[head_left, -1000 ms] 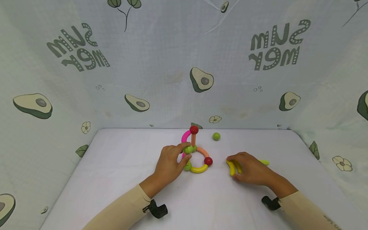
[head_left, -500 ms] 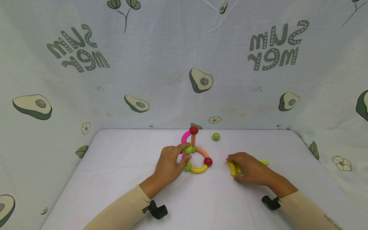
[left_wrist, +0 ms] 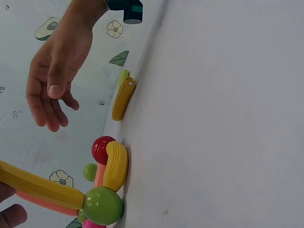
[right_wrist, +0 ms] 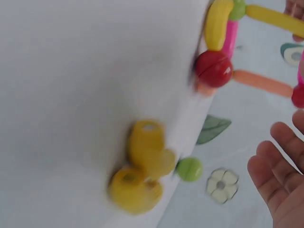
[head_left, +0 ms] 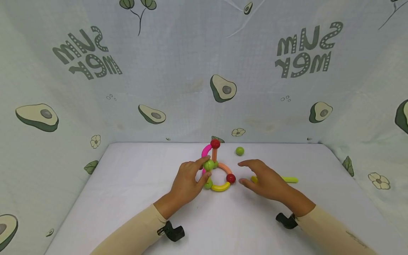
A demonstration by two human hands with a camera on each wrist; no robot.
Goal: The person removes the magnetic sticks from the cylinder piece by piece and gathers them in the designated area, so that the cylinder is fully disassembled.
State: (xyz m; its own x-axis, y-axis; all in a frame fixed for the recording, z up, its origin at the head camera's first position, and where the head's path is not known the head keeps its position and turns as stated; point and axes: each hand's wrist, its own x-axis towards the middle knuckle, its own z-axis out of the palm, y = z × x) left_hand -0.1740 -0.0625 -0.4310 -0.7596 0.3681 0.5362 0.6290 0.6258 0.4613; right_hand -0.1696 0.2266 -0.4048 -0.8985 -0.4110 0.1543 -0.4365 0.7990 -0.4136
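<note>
Thumb and fingers of the left hand [head_left: 186, 180] pinch a green ball [head_left: 208, 165] at the top of a structure of coloured rods and balls. This structure has a ring with a red ball [head_left: 231, 178] and a yellow curved rod [head_left: 221, 187], plus an upright orange rod [head_left: 214, 155]. To its right, the right hand [head_left: 271, 180] is raised with spread fingers, holding nothing. Two yellow curved rods [right_wrist: 146, 142] lie together on the table in the right wrist view; the head view shows them mostly hidden behind that hand.
A loose green ball [head_left: 239, 151] lies behind the structure, towards the table's back edge. One yellow-green stick [head_left: 290, 180] is on the table at the right, partly covered by the right hand. A printed cloth [head_left: 191, 71] hangs behind the white table [head_left: 134, 184].
The right hand has let go of the yellow curved rods and moved left and up, towards the structure. The left hand has stayed nearly still on its green ball.
</note>
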